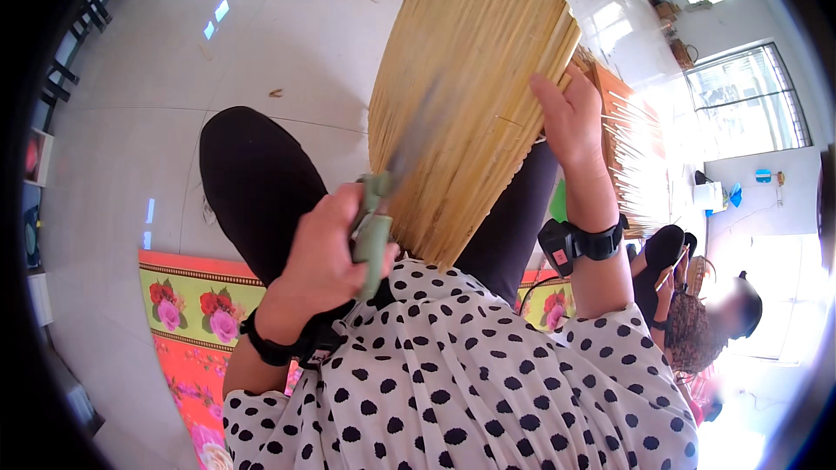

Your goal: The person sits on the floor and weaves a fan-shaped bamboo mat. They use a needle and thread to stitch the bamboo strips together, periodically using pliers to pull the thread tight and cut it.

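A broad bundle of pale bamboo strips stands tilted on my lap, fanning out away from me. My left hand is closed around the green handle of a knife; its blurred blade lies against the face of the strips. My right hand grips the right edge of the bundle, fingers curled over the strips. Both wrists carry black bands. My black trousers and a white top with black dots fill the lower picture.
White tiled floor stretches to the left and ahead. A bright floral mat lies under me. At the right sit another person weaving, a stack of thin splints and sunlit windows.
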A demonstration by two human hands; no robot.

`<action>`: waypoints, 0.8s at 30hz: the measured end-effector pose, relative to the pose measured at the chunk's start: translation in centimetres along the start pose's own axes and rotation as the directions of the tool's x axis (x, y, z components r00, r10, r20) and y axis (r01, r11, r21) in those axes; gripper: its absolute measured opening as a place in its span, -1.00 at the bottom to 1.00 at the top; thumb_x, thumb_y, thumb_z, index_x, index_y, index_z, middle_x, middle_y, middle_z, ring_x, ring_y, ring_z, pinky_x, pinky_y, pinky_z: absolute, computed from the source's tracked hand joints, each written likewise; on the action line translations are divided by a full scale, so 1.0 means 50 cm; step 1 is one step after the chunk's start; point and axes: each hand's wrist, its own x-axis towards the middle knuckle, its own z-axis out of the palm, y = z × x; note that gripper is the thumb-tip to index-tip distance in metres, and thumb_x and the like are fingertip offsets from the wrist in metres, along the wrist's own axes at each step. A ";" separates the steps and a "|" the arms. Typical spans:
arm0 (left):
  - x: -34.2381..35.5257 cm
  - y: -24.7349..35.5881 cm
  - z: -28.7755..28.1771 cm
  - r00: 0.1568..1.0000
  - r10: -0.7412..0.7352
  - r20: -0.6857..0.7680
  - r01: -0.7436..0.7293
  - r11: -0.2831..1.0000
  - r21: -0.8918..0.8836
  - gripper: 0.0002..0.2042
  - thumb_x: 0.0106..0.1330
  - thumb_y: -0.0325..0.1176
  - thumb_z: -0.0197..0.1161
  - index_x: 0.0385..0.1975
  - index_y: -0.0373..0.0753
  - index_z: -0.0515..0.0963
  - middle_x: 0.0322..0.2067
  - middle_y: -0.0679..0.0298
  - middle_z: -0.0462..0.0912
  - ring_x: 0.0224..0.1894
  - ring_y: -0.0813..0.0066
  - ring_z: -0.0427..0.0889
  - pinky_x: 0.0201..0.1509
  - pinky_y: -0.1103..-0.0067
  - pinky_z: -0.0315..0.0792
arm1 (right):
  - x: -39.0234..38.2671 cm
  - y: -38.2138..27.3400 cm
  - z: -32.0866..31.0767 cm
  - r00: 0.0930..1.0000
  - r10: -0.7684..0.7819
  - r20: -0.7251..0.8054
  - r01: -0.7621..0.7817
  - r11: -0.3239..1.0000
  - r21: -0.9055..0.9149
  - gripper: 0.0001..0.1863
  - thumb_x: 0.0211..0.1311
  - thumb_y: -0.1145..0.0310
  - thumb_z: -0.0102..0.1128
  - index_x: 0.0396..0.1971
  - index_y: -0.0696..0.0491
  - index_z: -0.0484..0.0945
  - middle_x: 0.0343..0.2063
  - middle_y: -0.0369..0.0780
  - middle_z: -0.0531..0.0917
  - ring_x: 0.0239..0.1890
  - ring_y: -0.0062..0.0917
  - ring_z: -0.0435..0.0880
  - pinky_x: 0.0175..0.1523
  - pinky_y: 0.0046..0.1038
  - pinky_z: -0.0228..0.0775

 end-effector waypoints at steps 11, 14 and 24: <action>-0.124 -0.138 -0.197 0.511 -0.066 -0.857 -0.085 0.988 -0.127 -0.63 0.13 -0.48 0.36 -0.07 -0.30 0.42 -0.39 0.34 0.50 -0.37 0.66 0.47 -0.32 0.68 0.41 | 0.039 0.174 -0.044 0.985 0.173 0.031 -0.175 0.955 0.240 -0.56 0.30 0.36 0.15 0.08 0.33 0.46 -0.04 -0.08 0.62 -0.02 -0.42 0.59 0.12 -0.41 0.40; -0.267 -0.381 -0.260 0.333 -0.246 -0.910 0.597 0.802 0.002 -0.62 0.18 -0.22 0.35 -0.12 -0.33 0.48 -0.32 0.11 0.64 -0.32 0.29 0.65 -0.25 0.41 0.50 | 0.071 0.206 -0.054 0.967 0.237 0.097 -0.256 0.912 0.321 -0.50 0.29 0.25 0.20 0.09 0.31 0.44 -0.09 -0.09 0.62 -0.09 -0.44 0.63 -0.01 -0.49 0.49; -0.490 -0.715 -0.029 0.048 -0.701 -0.711 0.998 0.061 0.007 -0.47 0.17 0.00 0.36 -0.07 -0.34 0.49 -0.12 -0.03 0.65 -0.09 -0.02 0.67 -0.01 0.22 0.53 | 0.140 0.212 -0.097 0.948 0.298 0.114 -0.314 0.934 0.173 -0.45 0.25 0.14 0.28 0.04 0.28 0.45 -0.15 -0.14 0.62 -0.17 -0.50 0.66 -0.09 -0.57 0.52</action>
